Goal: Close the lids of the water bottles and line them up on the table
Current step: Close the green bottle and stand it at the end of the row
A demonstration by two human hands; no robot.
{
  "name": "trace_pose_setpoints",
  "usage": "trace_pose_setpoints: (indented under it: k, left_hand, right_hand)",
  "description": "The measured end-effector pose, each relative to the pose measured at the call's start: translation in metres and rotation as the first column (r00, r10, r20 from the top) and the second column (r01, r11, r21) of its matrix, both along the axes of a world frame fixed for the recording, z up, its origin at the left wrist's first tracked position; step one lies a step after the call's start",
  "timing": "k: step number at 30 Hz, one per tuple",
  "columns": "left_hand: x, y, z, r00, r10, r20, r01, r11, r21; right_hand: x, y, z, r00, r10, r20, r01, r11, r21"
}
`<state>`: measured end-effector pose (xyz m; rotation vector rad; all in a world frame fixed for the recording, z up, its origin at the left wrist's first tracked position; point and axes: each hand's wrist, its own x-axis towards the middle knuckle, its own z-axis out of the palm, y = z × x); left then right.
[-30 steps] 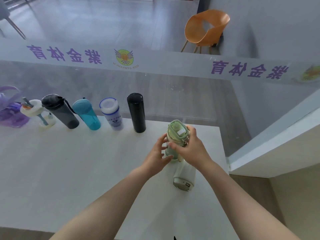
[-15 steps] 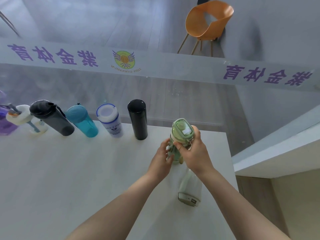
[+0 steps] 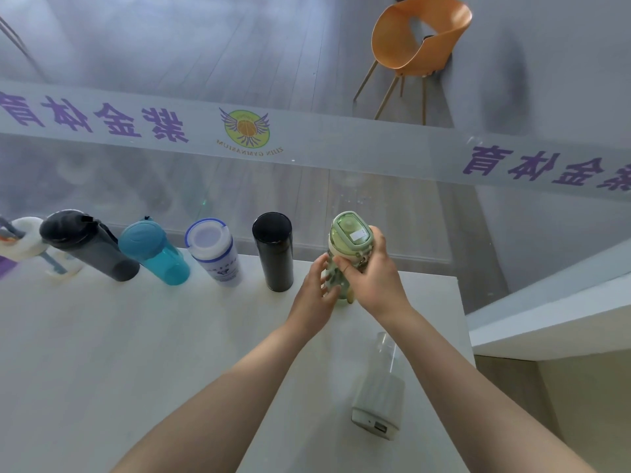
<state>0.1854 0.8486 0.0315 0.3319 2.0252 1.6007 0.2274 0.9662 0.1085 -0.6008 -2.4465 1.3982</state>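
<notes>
A pale green bottle (image 3: 349,236) with its lid down stands upright near the table's far edge, right of a black flask (image 3: 274,250). My right hand (image 3: 372,278) wraps its upper body from the right. My left hand (image 3: 316,295) holds its lower body from the left. A row runs leftward along the far edge: a white bottle with a blue rim (image 3: 213,250), a teal bottle (image 3: 155,252), a dark grey bottle (image 3: 87,244) and a white straw bottle (image 3: 25,238). A clear bottle with a white base (image 3: 380,387) lies on its side under my right forearm.
The white table (image 3: 102,353) ends at a glass wall with purple lettering just behind the row. Its right edge runs close to the lying bottle. Part of a purple item (image 3: 5,264) shows at the far left. An orange chair (image 3: 420,39) stands beyond the glass.
Both hands have carried the green bottle away from me toward the far edge, level with the black flask. The lying clear bottle has stayed where it was.
</notes>
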Motion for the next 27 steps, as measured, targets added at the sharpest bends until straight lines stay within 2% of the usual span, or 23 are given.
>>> trace_pose_setpoints:
  k: [4,14,20,27]
  left_hand:
    - [-0.013,0.004,0.001,0.999,0.03,0.021,-0.03,0.999,0.022]
    - [-0.014,0.003,-0.007,0.999,0.009,-0.032,-0.01,1.0,-0.027]
    - [-0.015,0.004,-0.009,0.999,-0.003,-0.039,0.001,0.999,-0.042]
    - [-0.015,0.0,-0.009,0.997,-0.05,-0.061,0.039,0.986,-0.163]
  right_hand:
    - [-0.013,0.001,-0.002,1.0,-0.004,-0.003,0.004,1.0,-0.024]
    - [-0.009,0.006,-0.012,1.0,0.007,-0.023,-0.008,0.999,-0.048]
    - [-0.011,0.009,-0.012,1.0,0.024,0.009,-0.023,0.992,-0.124]
    - [-0.008,0.015,-0.011,0.996,0.039,0.077,-0.028,0.989,-0.145]
